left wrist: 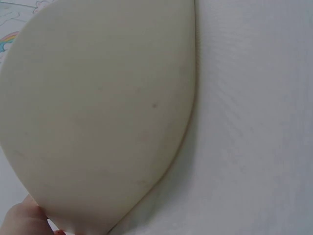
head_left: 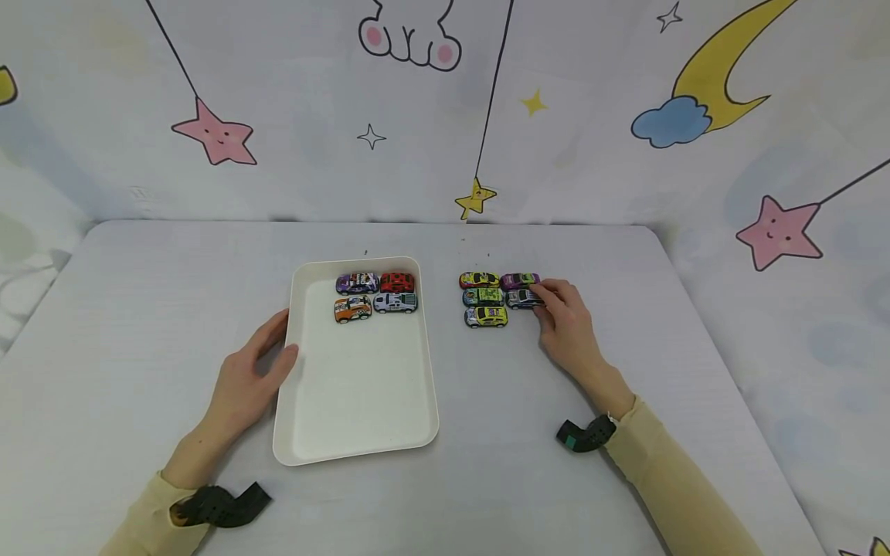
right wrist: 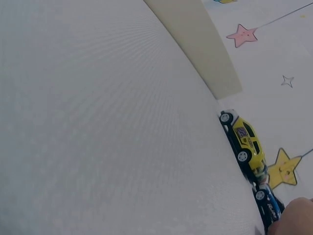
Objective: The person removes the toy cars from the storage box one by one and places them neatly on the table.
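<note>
My left hand holds the left rim of a white tray, its thumb lapping over the edge. Inside, toward the far end, sit a purple-and-white toy car, a red one, an orange-and-white one and a pale one. Right of the tray, my right hand pinches the right end of a dark grey toy car. A purple-and-green car lies just beyond it. In the right wrist view, fingers partly hide a blue-black car.
Left of the dark grey car are a red-and-yellow car, a green-and-blue car and a yellow car, all close together. A white table bears everything. Behind it hangs a patterned cloth.
</note>
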A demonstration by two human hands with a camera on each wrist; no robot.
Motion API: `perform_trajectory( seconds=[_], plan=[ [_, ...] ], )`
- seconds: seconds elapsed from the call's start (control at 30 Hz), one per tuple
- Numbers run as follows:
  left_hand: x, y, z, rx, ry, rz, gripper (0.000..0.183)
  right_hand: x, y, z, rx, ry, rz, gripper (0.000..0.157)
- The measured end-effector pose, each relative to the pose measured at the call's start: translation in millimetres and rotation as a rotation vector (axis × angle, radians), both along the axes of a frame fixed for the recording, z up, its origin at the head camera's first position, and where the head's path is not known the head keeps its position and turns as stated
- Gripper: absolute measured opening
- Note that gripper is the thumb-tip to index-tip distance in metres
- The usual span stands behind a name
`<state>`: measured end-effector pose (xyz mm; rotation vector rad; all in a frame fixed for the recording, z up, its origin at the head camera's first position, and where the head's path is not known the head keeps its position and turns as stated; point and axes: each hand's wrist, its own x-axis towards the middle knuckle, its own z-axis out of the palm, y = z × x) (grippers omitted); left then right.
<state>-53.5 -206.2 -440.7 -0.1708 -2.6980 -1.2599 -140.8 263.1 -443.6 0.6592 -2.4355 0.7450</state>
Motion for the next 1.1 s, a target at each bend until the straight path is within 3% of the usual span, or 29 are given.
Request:
perform_trajectory(
  seconds=[0.37,0.57,0.73,0.87,1.0,1.1],
  plan=[
    [-0.6,0.9,-0.7,-0.003,0.006,0.006,0.056,1.0,-3.4,2.5,-0.149,0.176,-0.024,0.029],
    [0.9,-1.4,0.9,-0.005,-0.004,0.013,0.056,8.2,-22.2,4.1,-0.240,0.287,0.030,0.028],
    [0.8,-2.8,1.0,-0.003,-0.013,0.009,0.056,20.0,-49.0,3.7,-0.296,0.403,0.130,0.027],
    [0.7,-4.6,0.6,-0.009,-0.003,0.008,0.056,31.2,-77.0,4.7,-0.269,0.451,0.270,0.027],
    [0.2,-4.1,-0.8,-0.001,-0.003,0.008,0.055,43.5,-103.4,7.7,-0.195,0.408,0.446,0.025],
    [-0.4,-1.7,-2.1,0.009,-0.015,0.005,0.055,50.0,-119.7,9.4,-0.156,0.341,0.535,0.023]
  ],
)
